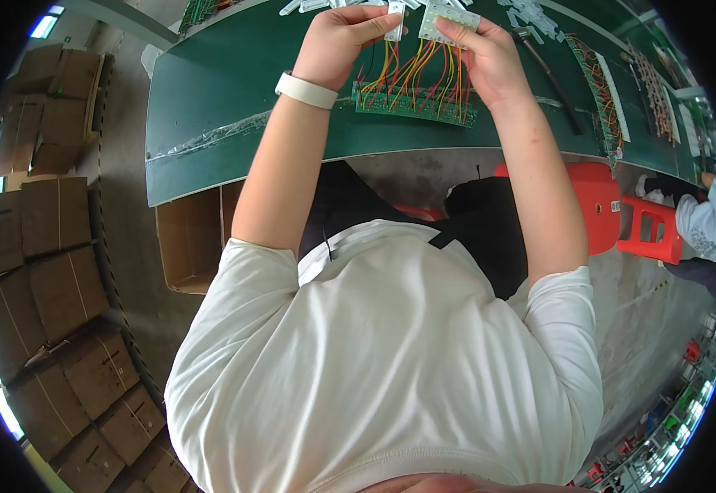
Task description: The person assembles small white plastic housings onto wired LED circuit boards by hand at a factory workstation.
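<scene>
At the far edge of the view, my left hand (335, 45) pinches a small white strip (395, 31) between thumb and fingers. Just right of it, my right hand (493, 64) grips a white perforated plate (455, 15), thumb on its face. Red, yellow and orange wires (411, 72) hang from these white pieces toward a long green circuit board (414, 105) lying on the table below my hands. Where each wire ends at the white pieces is too small to tell.
The green table (210, 107) holds loose white pieces (532, 16), a hammer (553, 80) right of my right hand, and more wired boards (600, 94) farther right. Red stools (596, 209) stand by the table; another person (699, 222) sits right. Cardboard boxes (54, 214) are stacked left.
</scene>
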`<state>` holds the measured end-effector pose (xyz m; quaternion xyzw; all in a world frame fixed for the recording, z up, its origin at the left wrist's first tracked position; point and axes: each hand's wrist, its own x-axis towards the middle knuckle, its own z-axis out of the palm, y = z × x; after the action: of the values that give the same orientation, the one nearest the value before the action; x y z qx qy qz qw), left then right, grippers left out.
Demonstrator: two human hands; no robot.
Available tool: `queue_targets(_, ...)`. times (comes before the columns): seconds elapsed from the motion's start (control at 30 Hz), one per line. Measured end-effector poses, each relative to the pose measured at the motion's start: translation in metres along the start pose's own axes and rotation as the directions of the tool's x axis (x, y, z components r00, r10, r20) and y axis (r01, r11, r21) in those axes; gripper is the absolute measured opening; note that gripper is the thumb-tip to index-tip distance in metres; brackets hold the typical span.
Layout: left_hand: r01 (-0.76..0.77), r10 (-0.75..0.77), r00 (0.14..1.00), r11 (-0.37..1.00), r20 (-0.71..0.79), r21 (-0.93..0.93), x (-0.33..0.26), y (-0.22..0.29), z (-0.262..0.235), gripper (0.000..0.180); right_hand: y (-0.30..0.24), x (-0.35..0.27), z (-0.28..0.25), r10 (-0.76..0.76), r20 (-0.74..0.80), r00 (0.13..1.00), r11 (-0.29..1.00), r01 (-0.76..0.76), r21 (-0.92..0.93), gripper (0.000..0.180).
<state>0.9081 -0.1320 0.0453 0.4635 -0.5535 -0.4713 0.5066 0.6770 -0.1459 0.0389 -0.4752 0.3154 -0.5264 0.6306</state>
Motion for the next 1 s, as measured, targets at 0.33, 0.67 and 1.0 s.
queue_targets(0.33, -0.612, 0.753, 0.658, 0.522, 0.016, 0.594, -0.007, 0.009, 0.025, 0.024, 0.006, 0.002, -0.006, -0.132, 0.088, 0.987, 0.896, 0.157, -0.416, 0.029)
queue_targets(0.67, -0.208, 0.330, 0.918, 0.872, -0.218, 0.443, -0.012, 0.006, 0.049, 0.025, 0.003, -0.005, -0.010, -0.081, 0.058, 0.995, 0.847, 0.099, -0.522, 0.033)
queue_targets(1.0, -0.338, 0.765, 0.636, 0.397, -0.105, 0.853, -0.013, 0.006, 0.067, 0.020, 0.021, -0.015, 0.006, -0.713, 0.090, 0.695, 0.196, 0.321, -0.927, 0.028)
